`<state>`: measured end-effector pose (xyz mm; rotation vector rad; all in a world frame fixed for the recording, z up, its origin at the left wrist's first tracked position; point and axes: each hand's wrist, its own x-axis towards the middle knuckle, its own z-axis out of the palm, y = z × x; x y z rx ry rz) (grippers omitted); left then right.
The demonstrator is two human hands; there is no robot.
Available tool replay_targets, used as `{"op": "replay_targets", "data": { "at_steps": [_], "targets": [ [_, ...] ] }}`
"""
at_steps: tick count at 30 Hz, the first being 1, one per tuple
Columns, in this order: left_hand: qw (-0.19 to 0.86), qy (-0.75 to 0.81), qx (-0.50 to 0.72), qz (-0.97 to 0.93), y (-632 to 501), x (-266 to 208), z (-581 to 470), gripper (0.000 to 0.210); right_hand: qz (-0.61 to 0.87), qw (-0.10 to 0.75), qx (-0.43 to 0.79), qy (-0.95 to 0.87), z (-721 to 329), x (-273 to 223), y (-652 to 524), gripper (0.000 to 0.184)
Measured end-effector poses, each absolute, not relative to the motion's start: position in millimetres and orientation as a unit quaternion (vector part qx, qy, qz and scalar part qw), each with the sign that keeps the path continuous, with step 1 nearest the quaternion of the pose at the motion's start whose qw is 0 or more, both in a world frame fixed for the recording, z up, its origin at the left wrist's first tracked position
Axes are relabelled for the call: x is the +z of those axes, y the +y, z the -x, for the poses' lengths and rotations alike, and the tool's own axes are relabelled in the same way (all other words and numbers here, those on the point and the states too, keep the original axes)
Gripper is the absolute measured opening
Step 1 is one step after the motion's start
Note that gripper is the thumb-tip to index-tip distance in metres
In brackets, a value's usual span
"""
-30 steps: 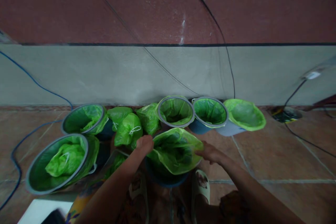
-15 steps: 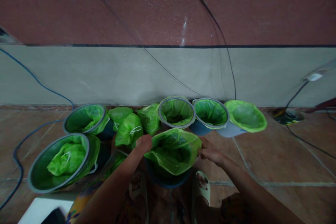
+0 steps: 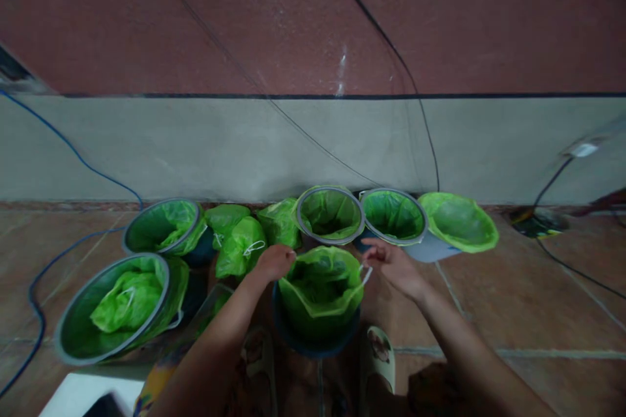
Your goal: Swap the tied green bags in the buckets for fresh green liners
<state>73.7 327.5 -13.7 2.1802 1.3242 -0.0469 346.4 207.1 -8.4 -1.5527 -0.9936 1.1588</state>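
A green plastic drawstring bag (image 3: pixel 323 303) stands with its mouth gathered upward inside a dark blue bucket (image 3: pixel 317 346). At the bag's left rim is my left hand (image 3: pixel 278 262), closed on the bag's edge; its fingertips are partly hidden. My right hand (image 3: pixel 395 267), at the other side, pinches the white drawstring (image 3: pixel 366 275), which is pulled out from the rim. The bag's inside looks dark, and I cannot make out its contents. The bucket sits on the floor between two sandalled feet (image 3: pixel 380 353).
Along the wall stand a grey-rimmed bin (image 3: pixel 330 190), another lined bin (image 3: pixel 394 193) and a pale bucket (image 3: pixel 430 249) with a green liner. Tied green bags (image 3: pixel 240 246) lie left of them. Two large bins (image 3: pixel 63 339) stand farther left, near a blue cable (image 3: pixel 36 300).
The bag's mouth has narrowed and lifted off the bucket's rim. The white drawstring now shows at my right hand, which has risen slightly. My left hand has moved a little right.
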Motion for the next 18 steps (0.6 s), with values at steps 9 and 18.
{"op": "replay_targets", "data": {
  "at_steps": [9,18],
  "targets": [
    [0.687,0.259,0.29,-0.614,309,46,-96,0.032,0.405,0.583,0.558,-0.43,-298,59,216,0.036],
    [0.585,0.234,0.066,-0.774,297,18,-129,0.026,0.483,0.517,0.497,-0.502,-290,38,226,0.024]
  ]
}}
